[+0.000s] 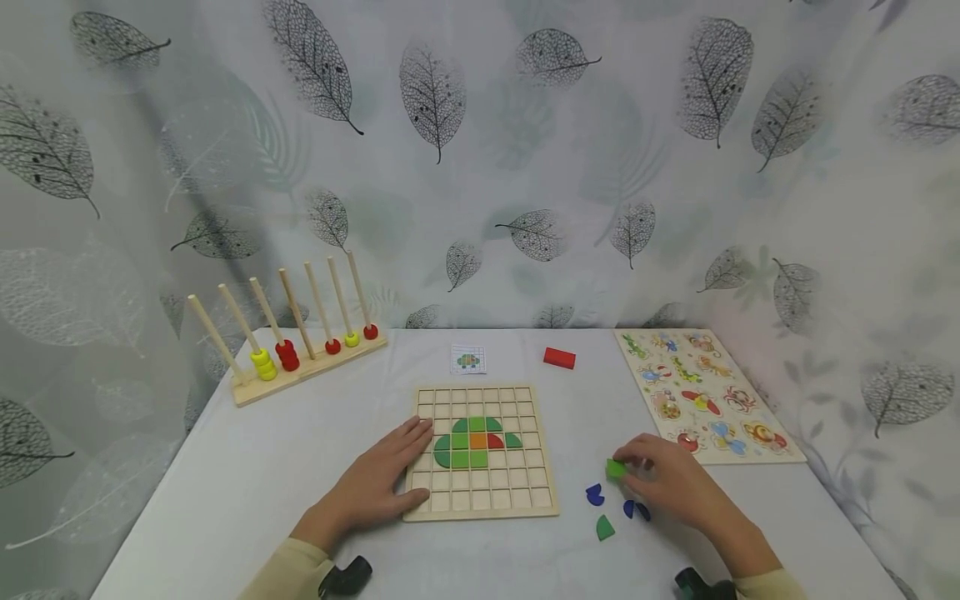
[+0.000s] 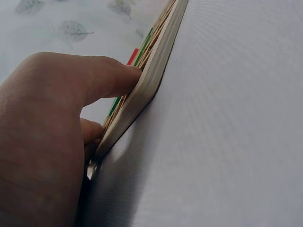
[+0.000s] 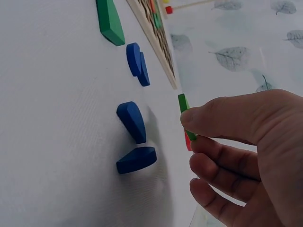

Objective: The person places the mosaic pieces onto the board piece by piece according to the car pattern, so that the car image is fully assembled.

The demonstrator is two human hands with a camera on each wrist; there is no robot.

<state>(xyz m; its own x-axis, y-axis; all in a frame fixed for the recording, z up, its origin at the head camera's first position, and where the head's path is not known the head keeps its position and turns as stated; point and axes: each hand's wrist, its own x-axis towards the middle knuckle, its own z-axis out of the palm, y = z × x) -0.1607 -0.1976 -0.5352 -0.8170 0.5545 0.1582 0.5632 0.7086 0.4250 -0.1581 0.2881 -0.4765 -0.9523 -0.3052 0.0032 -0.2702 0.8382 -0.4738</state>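
The right hand (image 1: pixel 670 482) has its grip pinched on a small green wooden tile (image 1: pixel 616 469) – just above the white desk (image 1: pixel 247 475), right of the wooden grid board (image 1: pixel 482 508). The left hand (image 1: pixel 380 486) lies flat, fingers straight, on the board's left edge.

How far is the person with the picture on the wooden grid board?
Done: a block of green, orange and red tiles sits in the middle of the grid board. In hand: the right hand pinches a green piece, while the left hand rests on the board's left edge. Left: three blue pieces and a green one lie loose on the table; most cells are empty.
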